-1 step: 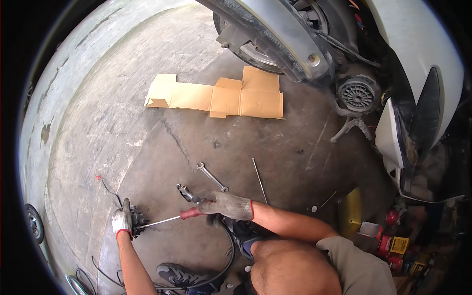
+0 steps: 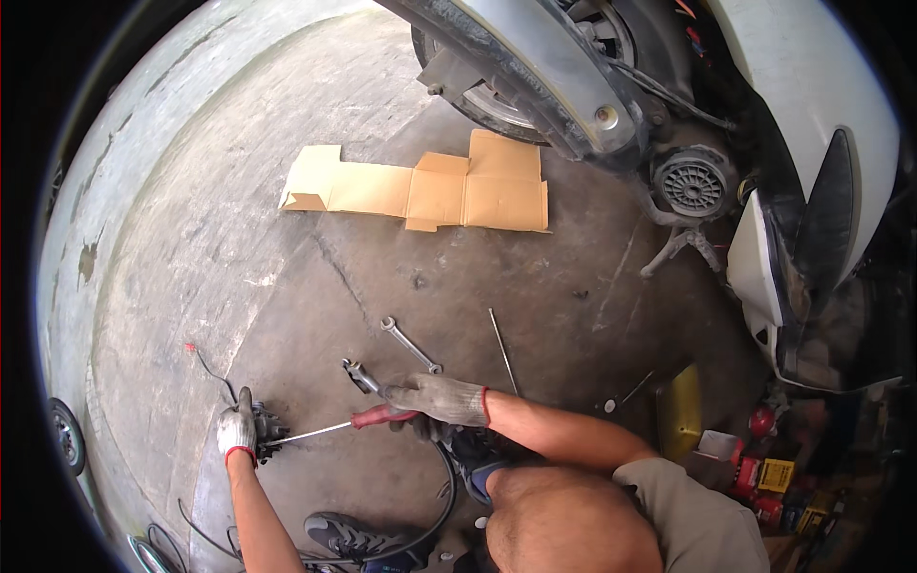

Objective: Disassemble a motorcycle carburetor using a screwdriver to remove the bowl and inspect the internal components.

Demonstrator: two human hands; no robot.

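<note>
Screwdriver [image 2: 374, 416] meets metal part [image 2: 271, 426] over stained concrete floor [image 2: 535, 272].

The right hand [image 2: 439, 399] has shifted slightly around the screwdriver [image 2: 363, 418]: its upper fingers [image 2: 411, 384] now reach out straighter above the red handle [image 2: 382, 414], whose rear end shows more.

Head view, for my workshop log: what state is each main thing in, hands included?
Left hand: gloved, closed on the dark part
Dark part: held by the left hand
Right hand: gloved, closed on the screwdriver
Screwdriver: tip at the dark part, contact unclear
Metal tool: beside the right hand, grip unclear
Wrench: lying on the floor
Rod: lying on the floor
Cardboard: unfolded on the floor
</note>
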